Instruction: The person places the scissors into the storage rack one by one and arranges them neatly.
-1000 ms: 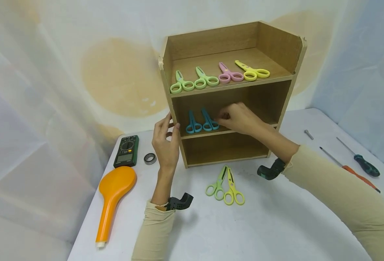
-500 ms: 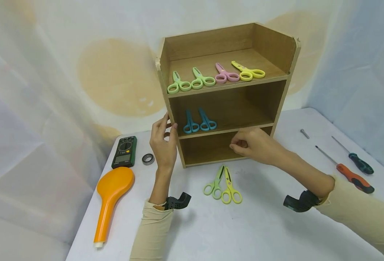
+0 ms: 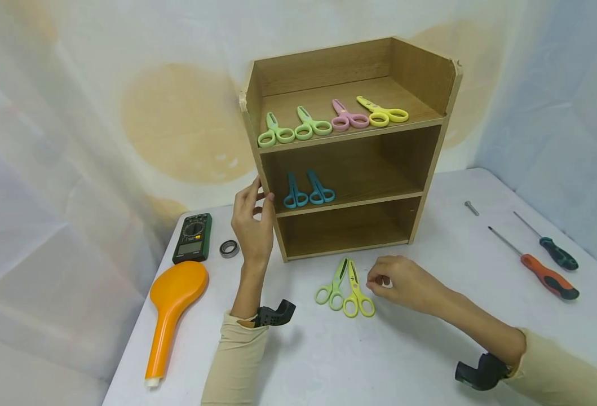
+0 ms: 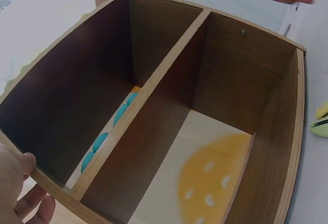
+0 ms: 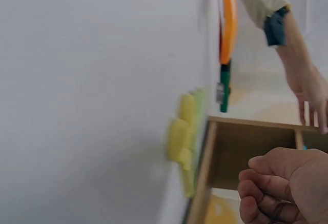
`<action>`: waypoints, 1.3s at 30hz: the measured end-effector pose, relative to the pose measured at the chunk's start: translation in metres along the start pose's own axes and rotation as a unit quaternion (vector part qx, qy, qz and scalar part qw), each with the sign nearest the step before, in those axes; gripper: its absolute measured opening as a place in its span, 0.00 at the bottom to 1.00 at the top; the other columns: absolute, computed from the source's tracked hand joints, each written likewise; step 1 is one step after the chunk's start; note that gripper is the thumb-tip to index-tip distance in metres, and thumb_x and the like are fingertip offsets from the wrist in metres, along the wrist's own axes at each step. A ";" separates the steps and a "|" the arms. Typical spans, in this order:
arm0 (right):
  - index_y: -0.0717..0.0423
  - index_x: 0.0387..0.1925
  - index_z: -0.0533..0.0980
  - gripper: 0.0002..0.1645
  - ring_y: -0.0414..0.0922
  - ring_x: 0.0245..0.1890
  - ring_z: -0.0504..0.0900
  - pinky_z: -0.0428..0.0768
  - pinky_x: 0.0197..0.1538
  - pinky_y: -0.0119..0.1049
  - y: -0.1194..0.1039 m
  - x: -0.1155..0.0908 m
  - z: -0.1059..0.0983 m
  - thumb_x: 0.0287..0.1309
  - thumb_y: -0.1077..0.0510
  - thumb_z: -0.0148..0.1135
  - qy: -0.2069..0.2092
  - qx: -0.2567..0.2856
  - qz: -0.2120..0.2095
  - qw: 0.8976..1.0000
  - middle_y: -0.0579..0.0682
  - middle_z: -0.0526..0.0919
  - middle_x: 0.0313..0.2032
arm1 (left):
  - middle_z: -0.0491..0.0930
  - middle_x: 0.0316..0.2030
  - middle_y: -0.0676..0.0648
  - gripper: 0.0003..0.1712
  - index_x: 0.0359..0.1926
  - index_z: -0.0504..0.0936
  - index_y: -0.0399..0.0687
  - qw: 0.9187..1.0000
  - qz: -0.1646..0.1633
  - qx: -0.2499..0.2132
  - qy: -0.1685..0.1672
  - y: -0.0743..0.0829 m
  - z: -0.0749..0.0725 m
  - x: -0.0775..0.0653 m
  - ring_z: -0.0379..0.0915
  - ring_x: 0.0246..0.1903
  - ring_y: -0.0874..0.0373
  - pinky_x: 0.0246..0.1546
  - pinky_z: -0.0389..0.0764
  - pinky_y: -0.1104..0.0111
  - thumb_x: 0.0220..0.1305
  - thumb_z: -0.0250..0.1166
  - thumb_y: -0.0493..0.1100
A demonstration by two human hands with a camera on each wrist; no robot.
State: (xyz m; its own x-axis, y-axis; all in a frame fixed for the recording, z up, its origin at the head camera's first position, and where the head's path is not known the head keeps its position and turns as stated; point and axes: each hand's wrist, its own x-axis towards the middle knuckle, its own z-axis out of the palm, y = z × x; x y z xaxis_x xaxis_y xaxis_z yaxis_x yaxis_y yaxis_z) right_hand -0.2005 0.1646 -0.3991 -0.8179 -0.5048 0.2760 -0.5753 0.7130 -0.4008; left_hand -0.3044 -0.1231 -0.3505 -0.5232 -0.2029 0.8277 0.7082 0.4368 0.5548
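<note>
My left hand (image 3: 252,228) holds the left side panel of a small wooden shelf unit (image 3: 335,256), thumb at the front edge and fingers along the outside. Bare and loosely curled, my right hand (image 3: 405,285) hovers just right of the yellow scissors (image 3: 357,296) on the table. Beside these lie green scissors (image 3: 336,287), blades almost touching theirs. Two pairs of blue scissors (image 3: 321,193) lie on the middle shelf at the left. Along the top shelf are two green pairs, pink scissors (image 3: 349,118) and another yellow pair. The right wrist view blurs the table scissors (image 5: 179,137).
Left of the unit are a green multimeter (image 3: 193,238), a ring bearing (image 3: 229,248) and an orange paddle-shaped thing with a handle (image 3: 173,304). On the right lie a bolt (image 3: 471,208), an orange screwdriver (image 3: 547,275) and a green screwdriver (image 3: 557,252).
My right hand has come out from beside the blue scissors on the middle shelf, down and toward me to the table scissors. My left hand keeps its place on the side panel.
</note>
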 end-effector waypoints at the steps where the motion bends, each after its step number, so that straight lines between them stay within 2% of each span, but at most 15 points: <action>1: 0.49 0.31 0.85 0.04 0.36 0.31 0.77 0.79 0.34 0.29 0.001 -0.002 0.004 0.55 0.61 0.72 0.000 0.002 0.001 1.000 0.34 0.79 0.29 | 0.78 0.50 0.44 0.25 0.65 0.77 0.45 1.000 0.000 0.000 -0.001 0.001 0.000 0.000 0.80 0.48 0.55 0.37 0.83 0.59 0.69 0.66 0.39; 10: 0.50 0.28 0.84 0.05 0.33 0.29 0.74 0.78 0.32 0.27 0.005 -0.012 0.031 0.53 0.60 0.75 -0.007 0.022 0.024 0.999 0.34 0.77 0.27 | 0.78 0.51 0.44 0.25 0.66 0.77 0.46 1.000 0.008 -0.003 0.001 0.000 0.000 0.000 0.80 0.48 0.55 0.37 0.84 0.59 0.69 0.65 0.40; 18: 0.50 0.24 0.82 0.08 0.34 0.26 0.72 0.75 0.30 0.29 0.006 -0.011 0.040 0.49 0.61 0.77 0.008 0.003 0.059 0.998 0.34 0.75 0.23 | 0.78 0.51 0.45 0.25 0.66 0.77 0.46 1.000 -0.006 0.001 -0.005 -0.001 0.000 -0.001 0.79 0.48 0.56 0.39 0.83 0.59 0.70 0.65 0.40; 23: 0.50 0.21 0.82 0.09 0.33 0.25 0.72 0.75 0.28 0.28 0.009 -0.011 0.041 0.49 0.65 0.73 0.014 0.015 0.073 0.997 0.36 0.75 0.22 | 0.78 0.51 0.45 0.25 0.67 0.76 0.47 1.000 -0.005 0.002 -0.007 0.000 0.000 -0.002 0.79 0.48 0.56 0.39 0.84 0.59 0.70 0.65 0.41; 27: 0.51 0.21 0.81 0.09 0.33 0.24 0.73 0.76 0.26 0.27 0.010 -0.014 0.037 0.47 0.67 0.71 0.029 0.031 0.074 0.996 0.36 0.75 0.22 | 0.78 0.51 0.45 0.25 0.66 0.77 0.47 1.000 -0.003 0.002 -0.005 -0.001 0.001 -0.002 0.79 0.48 0.56 0.38 0.84 0.61 0.69 0.65 0.41; 31: 0.50 0.23 0.81 0.09 0.34 0.25 0.74 0.77 0.27 0.27 0.009 -0.017 0.027 0.46 0.68 0.70 0.039 0.033 0.054 0.997 0.35 0.75 0.22 | 0.78 0.51 0.45 0.25 0.66 0.77 0.46 1.000 0.001 0.001 -0.002 0.000 0.001 -0.001 0.80 0.48 0.55 0.38 0.84 0.60 0.69 0.65 0.40; 35: 0.48 0.24 0.82 0.09 0.37 0.26 0.75 0.76 0.28 0.28 0.006 -0.017 0.011 0.46 0.66 0.70 0.046 0.030 0.040 0.998 0.34 0.75 0.23 | 0.78 0.51 0.44 0.25 0.66 0.77 0.46 1.000 -0.002 -0.002 -0.002 0.000 0.000 0.000 0.79 0.48 0.55 0.38 0.83 0.58 0.69 0.65 0.40; 39: 0.47 0.25 0.83 0.08 0.38 0.26 0.74 0.75 0.28 0.28 0.000 -0.013 -0.007 0.47 0.65 0.71 0.054 0.025 0.033 0.998 0.33 0.74 0.23 | 0.78 0.50 0.45 0.25 0.66 0.77 0.47 1.000 -0.003 -0.001 -0.002 0.000 0.000 0.000 0.79 0.48 0.56 0.38 0.83 0.62 0.69 0.65 0.40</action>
State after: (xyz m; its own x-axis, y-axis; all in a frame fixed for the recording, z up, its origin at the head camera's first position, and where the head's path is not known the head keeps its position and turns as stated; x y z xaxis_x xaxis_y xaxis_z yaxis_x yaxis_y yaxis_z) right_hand -0.1900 0.1750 -0.3968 -0.8514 -0.4003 0.3389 -0.5213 0.7167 -0.4632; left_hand -0.3041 -0.1235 -0.3505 -0.5288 -0.2026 0.8242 0.7062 0.4337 0.5597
